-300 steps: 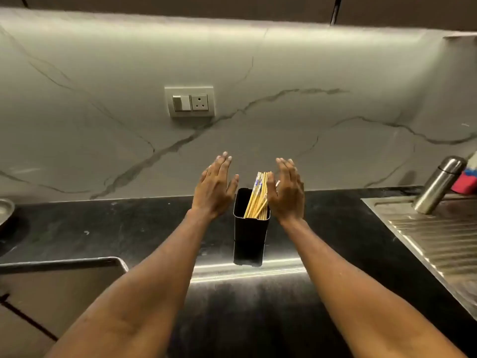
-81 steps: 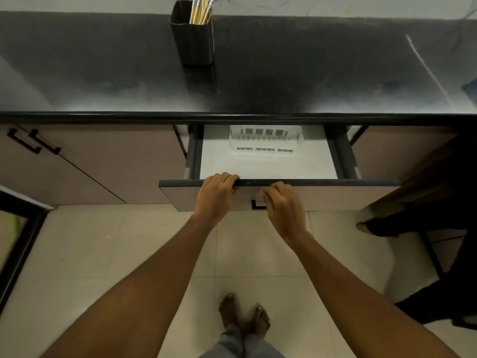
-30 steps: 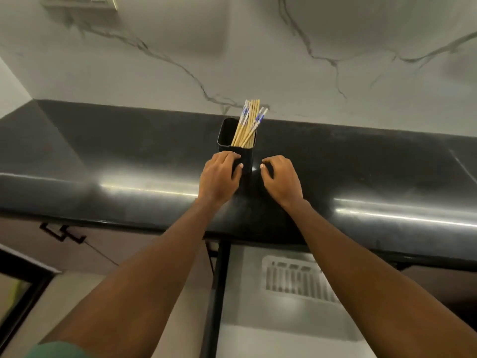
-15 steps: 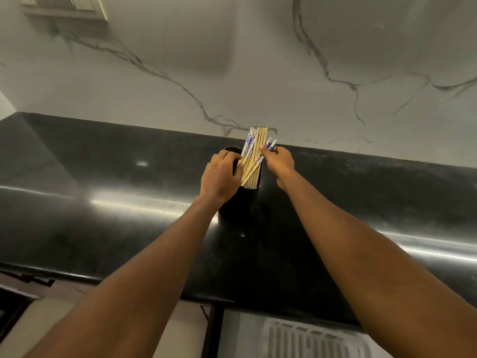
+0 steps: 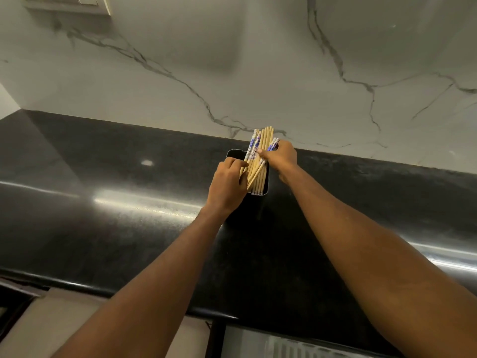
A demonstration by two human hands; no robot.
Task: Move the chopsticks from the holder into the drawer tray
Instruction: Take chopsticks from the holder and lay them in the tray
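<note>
The holder [image 5: 251,205], a black square tub, stands on the dark counter [image 5: 103,182] at 12 o'clock from the person, close to the marbled wall [image 5: 232,73]. All the chopsticks [image 5: 258,177] seen here are in it: a pale bundle with a few blue-patterned tops, leaning toward the tub's 1 o'clock corner and fanned a little at the upper ends. The left hand [image 5: 227,187] comes in from 7 o'clock and curls around the tub's near-left side, knuckles against the lowest sticks. This looks meant to pin the tub down so it neither tips nor slides when the bundle is pulled. The right hand [image 5: 282,157] reaches in from 3 o'clock and closes on the upper part of the bundle, thumb across the front and fingers behind. It seems to be gathering the loose sticks into one handful rather than taking a pair; whether every stick is inside the grip cannot be told. At 6 o'clock, below the counter's front edge, the drawer [image 5: 240,342] stands open, and the white slotted tray [image 5: 296,348] shows at the bottom border, ready to receive them. Nothing has yet been moved; the lift out of the tub appears to be the step in hand.
</note>
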